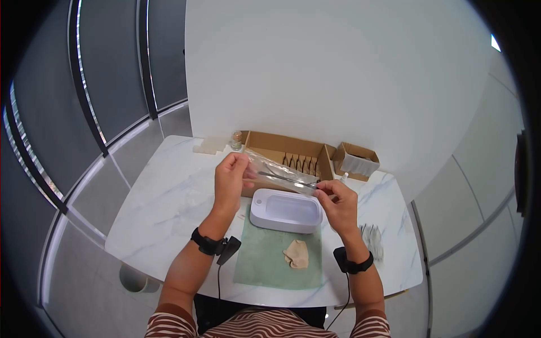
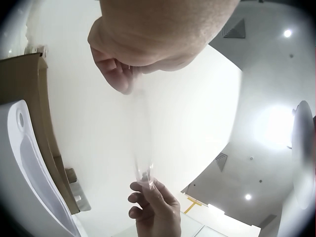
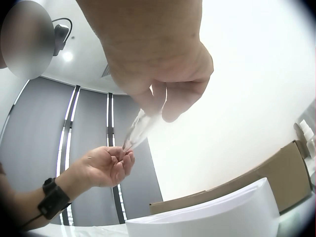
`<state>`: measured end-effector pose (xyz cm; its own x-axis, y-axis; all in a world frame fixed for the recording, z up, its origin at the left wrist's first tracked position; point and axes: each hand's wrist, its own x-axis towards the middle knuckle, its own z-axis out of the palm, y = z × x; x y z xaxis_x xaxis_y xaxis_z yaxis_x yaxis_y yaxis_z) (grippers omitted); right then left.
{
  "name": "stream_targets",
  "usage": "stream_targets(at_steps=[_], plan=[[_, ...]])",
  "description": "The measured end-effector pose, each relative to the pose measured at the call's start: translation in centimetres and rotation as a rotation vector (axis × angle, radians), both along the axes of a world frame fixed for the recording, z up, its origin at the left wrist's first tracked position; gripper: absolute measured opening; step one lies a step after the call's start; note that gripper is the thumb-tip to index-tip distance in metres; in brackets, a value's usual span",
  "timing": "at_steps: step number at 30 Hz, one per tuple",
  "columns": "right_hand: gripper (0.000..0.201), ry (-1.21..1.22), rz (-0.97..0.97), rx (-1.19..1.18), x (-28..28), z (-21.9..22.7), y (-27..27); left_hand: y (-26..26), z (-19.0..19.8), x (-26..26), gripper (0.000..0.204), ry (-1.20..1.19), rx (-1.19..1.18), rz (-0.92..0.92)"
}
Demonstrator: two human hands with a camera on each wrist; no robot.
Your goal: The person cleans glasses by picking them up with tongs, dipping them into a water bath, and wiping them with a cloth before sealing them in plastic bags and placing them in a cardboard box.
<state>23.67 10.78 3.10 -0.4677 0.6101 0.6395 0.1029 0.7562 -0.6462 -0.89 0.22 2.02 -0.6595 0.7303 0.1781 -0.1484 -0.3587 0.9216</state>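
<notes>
Between both hands, a clear plastic bag (image 1: 260, 163) is stretched above a white oblong basin (image 1: 258, 218). Inside the bag lies a long, thin dark tool (image 1: 287, 179); its exact kind is too small to make out. My left hand (image 1: 230, 177) pinches the bag's left end between thumb and fingers. At the lower right end, my right hand (image 1: 339, 205) pinches the bag near one end of the dark tool. In the right wrist view the bag (image 3: 138, 129) runs between the two hands.
A green mat (image 1: 259, 259) lies under the basin, with a crumpled beige cloth (image 1: 297, 254) on it. Behind stand a cardboard box (image 1: 282, 139) holding several dark-tipped items, a smaller box (image 1: 358, 151) and a glass jar (image 1: 236, 141). Several bagged items (image 1: 372, 241) lie at right.
</notes>
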Motion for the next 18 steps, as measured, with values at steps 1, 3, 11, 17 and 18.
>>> stream_targets(at_steps=[1,3,11,17,18], plan=[[0.011,0.003,-0.015,-0.011,0.1,0.3,-0.2,-0.3,0.1,-0.4,0.018,-0.007,0.033,0.045],[0.015,-0.006,-0.059,0.021,0.6,1.2,-0.6,-1.0,0.3,-0.9,0.018,-0.028,0.064,0.128],[0.015,-0.117,-0.113,-0.091,3.9,0.9,1.0,-4.2,0.4,-5.3,0.018,-0.007,0.055,0.272],[0.014,-0.277,-0.132,-0.072,4.2,-2.0,2.4,-6.2,0.4,-6.8,0.020,0.046,0.021,0.293],[0.014,-0.321,-0.131,-0.057,4.0,-2.6,2.6,-6.4,0.3,-6.8,0.020,0.052,0.019,0.275]])
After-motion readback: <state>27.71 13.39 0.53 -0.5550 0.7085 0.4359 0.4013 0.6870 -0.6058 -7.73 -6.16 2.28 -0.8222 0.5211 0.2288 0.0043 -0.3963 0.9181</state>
